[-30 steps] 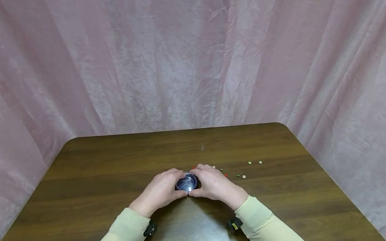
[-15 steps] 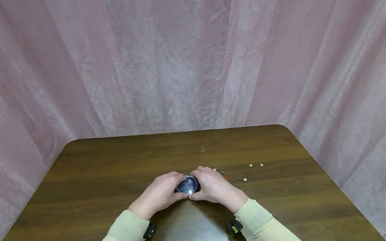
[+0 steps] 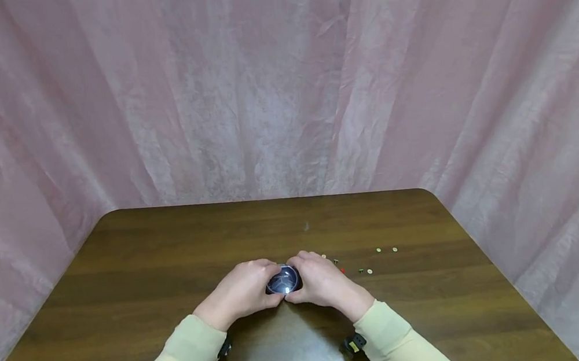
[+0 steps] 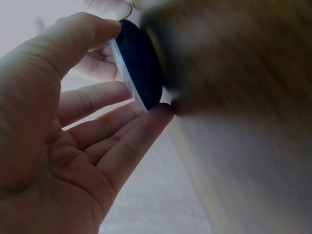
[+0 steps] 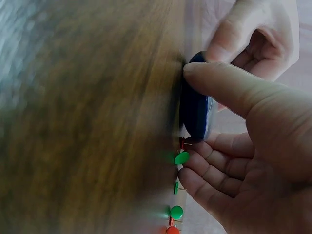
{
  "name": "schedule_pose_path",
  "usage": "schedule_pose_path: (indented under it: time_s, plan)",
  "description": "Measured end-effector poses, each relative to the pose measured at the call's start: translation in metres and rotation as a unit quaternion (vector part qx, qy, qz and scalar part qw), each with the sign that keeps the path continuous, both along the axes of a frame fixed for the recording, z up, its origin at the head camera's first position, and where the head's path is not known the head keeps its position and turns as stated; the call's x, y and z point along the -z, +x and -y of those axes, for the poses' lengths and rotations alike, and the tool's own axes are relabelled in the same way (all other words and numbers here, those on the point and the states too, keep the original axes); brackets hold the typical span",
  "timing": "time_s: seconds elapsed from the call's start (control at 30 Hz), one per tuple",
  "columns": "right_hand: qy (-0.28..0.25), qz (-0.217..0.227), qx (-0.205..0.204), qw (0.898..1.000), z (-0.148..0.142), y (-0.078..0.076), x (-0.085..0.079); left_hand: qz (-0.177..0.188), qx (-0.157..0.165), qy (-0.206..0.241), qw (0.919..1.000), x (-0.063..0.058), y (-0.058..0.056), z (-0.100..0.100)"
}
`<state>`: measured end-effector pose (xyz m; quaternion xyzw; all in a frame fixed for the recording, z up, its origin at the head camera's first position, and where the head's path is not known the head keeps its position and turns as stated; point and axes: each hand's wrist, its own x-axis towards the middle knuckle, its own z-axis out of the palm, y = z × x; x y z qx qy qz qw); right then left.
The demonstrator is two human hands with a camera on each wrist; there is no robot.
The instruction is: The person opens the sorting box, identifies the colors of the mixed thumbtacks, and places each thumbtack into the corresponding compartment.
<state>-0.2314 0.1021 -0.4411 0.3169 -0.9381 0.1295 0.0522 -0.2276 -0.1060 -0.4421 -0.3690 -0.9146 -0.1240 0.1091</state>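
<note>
A round dark-blue case with a clear lid (image 3: 282, 280) rests low on the table between both hands. My left hand (image 3: 242, 289) grips its left side, thumb at the near edge and fingers round the far side. On the other side my right hand (image 3: 322, 281) holds it the same way, the two thumbs nearly meeting in front. In the left wrist view the dark side of the case (image 4: 139, 66) shows between thumb and fingers. The right wrist view has a green thumbtack (image 5: 182, 158) close to the right fingertips, with a red tack beside it.
Several thumbtacks lie scattered right of the right hand, among them a red tack (image 3: 342, 270) and a pale round one (image 3: 369, 271). Two more heads, one a pale tack (image 3: 394, 249), lie farther right. Pink curtains (image 3: 260, 90) hang behind the wooden table (image 3: 146, 264).
Both hands keep their hold on the case. The whole scene has shifted slightly down in the head view, and a red spot beyond the case is no longer visible.
</note>
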Motion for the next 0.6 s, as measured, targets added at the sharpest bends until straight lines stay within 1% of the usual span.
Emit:
schedule_pose_path:
  time_s: [0.13, 0.23, 0.37, 0.47, 0.6]
  plan:
    - [-0.003, -0.002, 0.004, 1.000, -0.002, -0.004, -0.003, 0.009, 0.001, 0.009, 0.9999, -0.004, -0.003, 0.000]
    - [-0.006, 0.004, 0.012, 1.000, -0.003, -0.006, -0.004, 0.034, -0.003, 0.022, 0.9992, -0.005, -0.007, 0.000]
    - [-0.005, 0.025, 0.024, 0.999, -0.006, -0.005, -0.005, 0.077, -0.005, 0.045, 0.9960, -0.003, -0.011, 0.001]
    - [-0.009, 0.045, 0.029, 0.998, -0.008, -0.004, -0.007, 0.096, -0.003, 0.054, 0.9939, -0.001, -0.012, 0.002]
    - [-0.029, 0.058, 0.039, 0.997, -0.012, -0.005, -0.011, 0.112, -0.006, 0.059, 0.9919, -0.004, -0.014, 0.005]
